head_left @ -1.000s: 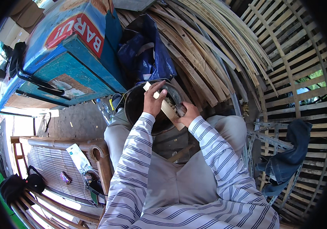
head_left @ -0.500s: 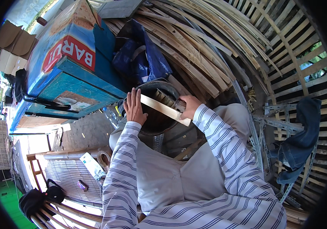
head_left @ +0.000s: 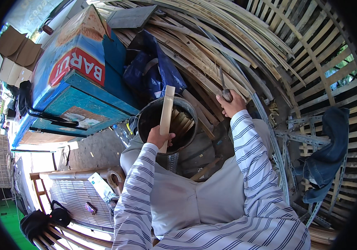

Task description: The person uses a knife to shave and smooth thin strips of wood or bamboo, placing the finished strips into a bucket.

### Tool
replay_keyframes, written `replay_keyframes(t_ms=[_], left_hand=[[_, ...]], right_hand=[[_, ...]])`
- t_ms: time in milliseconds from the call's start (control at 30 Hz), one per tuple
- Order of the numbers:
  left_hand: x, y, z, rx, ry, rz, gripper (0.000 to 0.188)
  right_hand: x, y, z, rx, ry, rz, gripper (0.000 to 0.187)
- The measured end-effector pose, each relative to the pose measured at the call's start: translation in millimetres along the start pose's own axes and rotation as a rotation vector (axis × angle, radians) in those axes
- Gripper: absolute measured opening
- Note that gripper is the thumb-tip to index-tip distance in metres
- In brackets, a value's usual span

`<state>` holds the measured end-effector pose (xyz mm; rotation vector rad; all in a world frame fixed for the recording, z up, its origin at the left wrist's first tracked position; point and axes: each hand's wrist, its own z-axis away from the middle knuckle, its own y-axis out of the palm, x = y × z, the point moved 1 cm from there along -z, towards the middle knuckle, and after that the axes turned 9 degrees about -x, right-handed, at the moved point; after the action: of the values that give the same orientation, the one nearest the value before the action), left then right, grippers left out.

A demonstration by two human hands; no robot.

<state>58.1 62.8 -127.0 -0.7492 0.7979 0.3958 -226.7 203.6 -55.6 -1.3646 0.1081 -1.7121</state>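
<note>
A flat, pale bamboo strip (head_left: 167,110) stands nearly upright over the left part of a dark bucket (head_left: 194,112). My left hand (head_left: 159,136) is closed around its lower end. Off to the right, apart from the strip, my right hand (head_left: 233,105) grips the handle of a thin-bladed knife (head_left: 227,95), its blade pointing up and away. Several short split pieces (head_left: 181,124) lie inside the bucket, which stands between my knees.
A crumpled blue bag (head_left: 153,75) sits behind the bucket, beside a large blue box (head_left: 99,96). Long bamboo slats (head_left: 211,54) are piled at the far side. At the right, dark jeans (head_left: 326,150) hang on a metal frame (head_left: 303,135). A bamboo bench (head_left: 74,187) stands at the left.
The strip has swung from slanting across the bucket to nearly upright. My left hand went from spread fingers to closed around it. My right hand has moved away right, holding the knife.
</note>
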Motion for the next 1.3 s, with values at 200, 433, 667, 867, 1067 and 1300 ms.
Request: replay_keyframes(t_ms=[200, 433, 667, 867, 1067, 1300], left_hand=[[16.2, 53.2, -6.9, 0.187, -0.213, 0.698, 0.021], [23.6, 67.6, -22.3, 0.254, -0.455, 0.750, 0.028], [13.0, 61.0, -14.8, 0.297, -0.514, 0.770, 0.030], [12.5, 57.5, -14.7, 0.313, -0.502, 0.859, 0.027], [5.7, 60.0, -8.2, 0.329, -0.490, 0.790, 0.028], [15.1, 53.8, -8.8, 0.360, -0.474, 0.864, 0.030]], right_hand=[[-24.1, 29.2, -3.1, -0.104, -0.352, 0.395, 0.069], [-10.0, 54.7, 9.6, 0.032, -0.232, 0.577, 0.050], [-8.3, 92.9, 43.7, 0.168, -0.461, 0.716, 0.045], [-15.7, 124.2, 56.7, 0.221, -0.554, 0.788, 0.041], [-32.3, 131.2, 13.3, -0.119, -0.514, 0.733, 0.043], [-26.6, 127.3, 52.6, 0.060, -0.594, 0.828, 0.039]])
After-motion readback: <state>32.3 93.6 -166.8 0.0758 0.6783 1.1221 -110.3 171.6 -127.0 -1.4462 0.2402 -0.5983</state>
